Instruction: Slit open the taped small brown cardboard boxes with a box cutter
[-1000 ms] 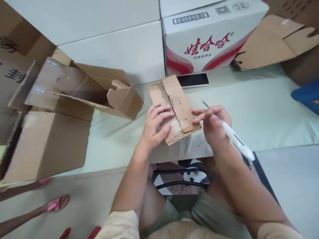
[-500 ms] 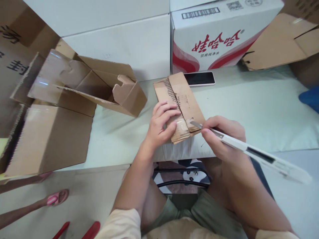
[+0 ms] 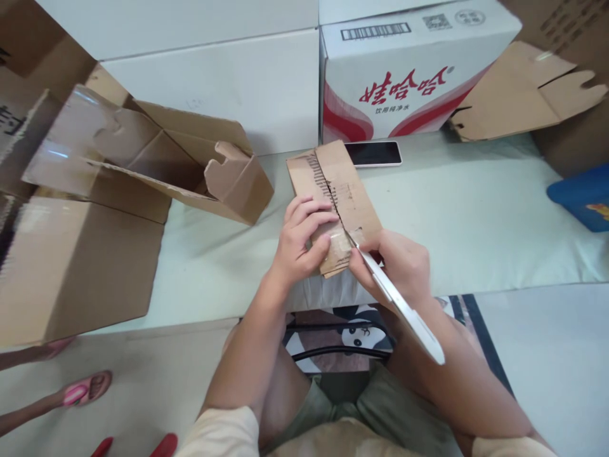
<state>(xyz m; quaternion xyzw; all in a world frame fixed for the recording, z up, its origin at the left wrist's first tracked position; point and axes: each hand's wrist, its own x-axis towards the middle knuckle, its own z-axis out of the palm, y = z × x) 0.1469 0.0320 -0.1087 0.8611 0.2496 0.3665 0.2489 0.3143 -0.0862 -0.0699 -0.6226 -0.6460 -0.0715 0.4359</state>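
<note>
A flattened cardboard box (image 3: 354, 190) with a dark slit along its middle and clear tape at its near end lies on the pale covered surface. My left hand (image 3: 304, 238) rests on its left side, fingers stretched over the cardboard and thumb apart. In my right hand (image 3: 397, 260) is a white utility knife (image 3: 404, 308), its handle slanting down to the right. The blade tip meets the slit beside the tape; how deep it goes I cannot tell.
Behind the flattened box lies a phone (image 3: 373, 153). Open cardboard boxes (image 3: 114, 254) stand at left. White cartons (image 3: 399, 82) line the back, and a blue container (image 3: 583, 197) sits at right. Another person's sandalled foot (image 3: 85, 388) is on the floor.
My right hand has moved left with the utility knife, bringing its blade onto the slit near the tape. The handle has swung downward. My left hand stays on the cardboard.
</note>
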